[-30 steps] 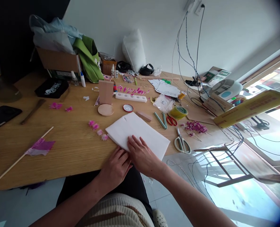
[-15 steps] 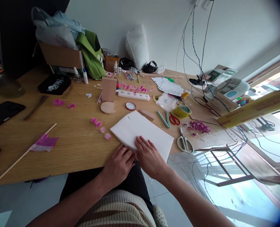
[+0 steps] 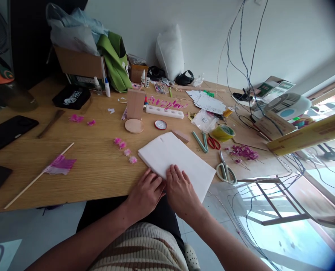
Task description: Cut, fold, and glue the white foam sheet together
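A thick white foam-like slab (image 3: 181,158) lies at an angle on the front edge of the table, its near right corner jutting past the edge. My right hand (image 3: 182,190) rests flat on its near side, fingers stretched out and close together. Beside it, at the slab's near left edge, my left hand (image 3: 146,190) has its fingers bent and drawn together. What those fingertips hold, if anything, is hidden beneath the hand. Small pink fluffy flowers (image 3: 127,152) lie in a row just left of the slab.
Scissors (image 3: 225,171), red-handled scissors (image 3: 213,143), yellow tape (image 3: 223,132) and purple blossoms (image 3: 244,151) lie to the right. A wooden disc (image 3: 133,126) and a white holed strip (image 3: 164,111) sit behind. At left are a stick with pink fabric (image 3: 60,164) and a phone (image 3: 11,131).
The view has shifted a little, so the whole scene sits slightly farther right. Both hands keep nearly the same place against the white slab.
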Motion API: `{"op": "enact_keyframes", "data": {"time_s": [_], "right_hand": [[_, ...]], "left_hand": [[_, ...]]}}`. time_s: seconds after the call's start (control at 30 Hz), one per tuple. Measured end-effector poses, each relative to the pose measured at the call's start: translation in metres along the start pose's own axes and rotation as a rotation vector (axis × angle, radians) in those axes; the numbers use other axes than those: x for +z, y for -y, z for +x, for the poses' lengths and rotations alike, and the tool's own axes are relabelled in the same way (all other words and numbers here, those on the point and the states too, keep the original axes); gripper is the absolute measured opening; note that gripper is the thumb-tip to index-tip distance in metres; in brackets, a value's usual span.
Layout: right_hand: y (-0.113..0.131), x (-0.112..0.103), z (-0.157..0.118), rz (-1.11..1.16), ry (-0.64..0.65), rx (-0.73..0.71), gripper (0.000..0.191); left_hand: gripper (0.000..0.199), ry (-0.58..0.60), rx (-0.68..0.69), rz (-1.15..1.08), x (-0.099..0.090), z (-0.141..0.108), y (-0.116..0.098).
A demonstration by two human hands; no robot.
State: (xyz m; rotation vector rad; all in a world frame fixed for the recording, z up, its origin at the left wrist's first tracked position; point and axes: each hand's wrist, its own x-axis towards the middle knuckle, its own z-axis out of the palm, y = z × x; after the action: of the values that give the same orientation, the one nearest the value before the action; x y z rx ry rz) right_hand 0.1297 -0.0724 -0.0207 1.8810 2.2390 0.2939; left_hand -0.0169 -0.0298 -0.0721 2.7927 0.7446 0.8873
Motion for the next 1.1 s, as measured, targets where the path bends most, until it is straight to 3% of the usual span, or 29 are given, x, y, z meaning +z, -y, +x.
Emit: {"op": "enact_keyframes", "data": {"time_s": [0.33,0.53,0.67,0.8,0.9,0.97,1.1], "right_hand": [[-0.008,0.014,-0.009,0.039,-0.106,-0.066,0.046],[-0.011,0.006,-0.009,0.203,-0.088,-0.047,0.049],[-0.037,-0.014,-0.004,0.420,-0.060,-0.038,0.049],[-0.074,-0.050,0.008,0.506,-0.308,0.055,0.053],[-0.082,-0.057,0.022,0.450,-0.463,0.145,0.056],[-0.075,-0.040,0.033,0.396,-0.372,0.186,0.056],[-0.050,0.013,0.046,0.350,0.024,0.181,0.058]], "left_hand": [[0.024,-0.012,0.014,-0.014,-0.002,-0.001,0.000],[0.017,-0.015,0.022,-0.035,-0.004,0.000,0.000],[0.020,-0.011,0.032,-0.028,-0.006,0.000,0.000],[0.022,-0.034,0.037,0.012,-0.006,-0.002,-0.001],[0.022,-0.050,0.041,0.012,-0.006,-0.001,-0.001],[0.021,-0.055,0.044,0.007,-0.006,0.000,-0.001],[0.024,-0.047,0.060,0.000,-0.006,0.002,0.000]]}}
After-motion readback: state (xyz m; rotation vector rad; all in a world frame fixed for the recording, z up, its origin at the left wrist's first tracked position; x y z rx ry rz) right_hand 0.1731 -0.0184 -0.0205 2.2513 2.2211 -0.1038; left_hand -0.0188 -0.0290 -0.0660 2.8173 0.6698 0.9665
